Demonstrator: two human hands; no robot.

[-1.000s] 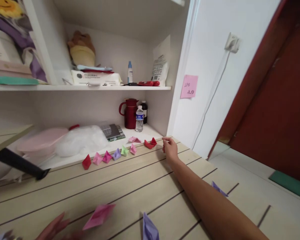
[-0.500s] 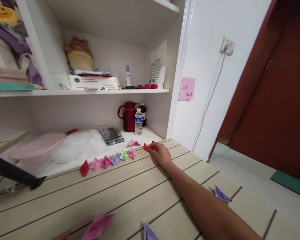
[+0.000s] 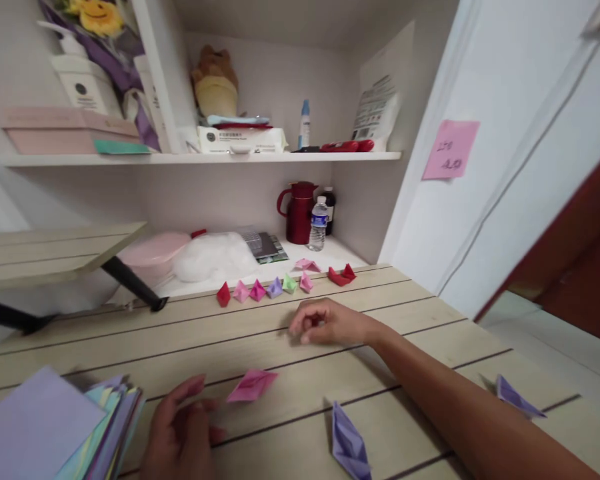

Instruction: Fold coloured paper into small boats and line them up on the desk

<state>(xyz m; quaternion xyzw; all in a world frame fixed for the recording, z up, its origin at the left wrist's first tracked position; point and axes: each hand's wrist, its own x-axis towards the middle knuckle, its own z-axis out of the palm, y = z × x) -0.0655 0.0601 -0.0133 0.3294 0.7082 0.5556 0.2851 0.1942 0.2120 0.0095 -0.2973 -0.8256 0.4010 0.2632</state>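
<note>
My right hand [image 3: 326, 321] hovers over the middle of the slatted wooden table [image 3: 180, 337], its fingers loosely curled and apart, holding nothing. Low on the left, my left hand [image 3: 183, 430] has its fingers bent and apart and is also bare. Beside it, just to the right, lies a pink folded paper boat [image 3: 253, 386]. A purple paper boat [image 3: 349, 441] sits near the bottom, and another purple boat [image 3: 519, 397] is right of my forearm. Along the back edge stands a row of small paper boats in several colours, including a green one [image 3: 289, 284]. At its right end is a red boat [image 3: 341, 275].
A stack of coloured paper [image 3: 45, 427] lies at the lower left. Behind the table, shelves hold a dark red jug [image 3: 301, 213], a water bottle [image 3: 318, 225] and a white plastic bag [image 3: 213, 259]. A small raised stand [image 3: 60, 253] with black legs is at the left.
My right hand has let go of the red boat at the back edge and drawn back toward the middle. My left hand has come fully into view. The view has shifted left.
</note>
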